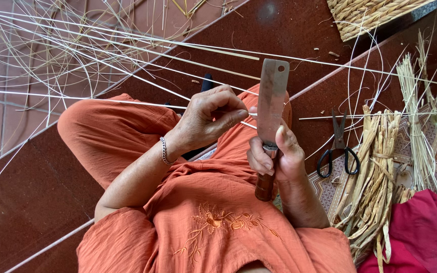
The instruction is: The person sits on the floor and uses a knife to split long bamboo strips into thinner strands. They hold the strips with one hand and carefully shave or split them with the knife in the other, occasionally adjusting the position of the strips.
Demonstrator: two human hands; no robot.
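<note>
Item 1: right hand [274,156]. I see its grip clenched around the brown wooden handle of a cleaver-style knife [270,108], thumb pressed up against the base of the flat rectangular blade. The blade stands upright in front of the lap, a small hole near its top corner.

Item 2: left hand [209,119]. Its grip is pinched, fingertips closed on a thin pale cane strip [82,98] that runs from the hand out to the left over the knee. The pinch sits just beside the blade's left edge; I cannot tell whether strip and blade touch.

Item 3: silver bracelet [165,150] on the left wrist.

Item 4: orange clothing [203,202], embroidered at the chest, covering the folded legs.

Item 5: loose cane strips [77,45], many, fanned across the tiled floor [16,202] at upper left.

Item 6: black-handled scissors [338,146], lying on the floor to the right of the knife, blades pointing away from me.

Item 7: bundle of dried flat fibre [373,177], tied, just right of the scissors; a thinner bundle of pale stalks [414,116] beyond it.

Item 8: woven basket [370,15], corner only, upper right.

Item 9: red cloth [421,232], lower right, beside the fibre bundle.
</note>
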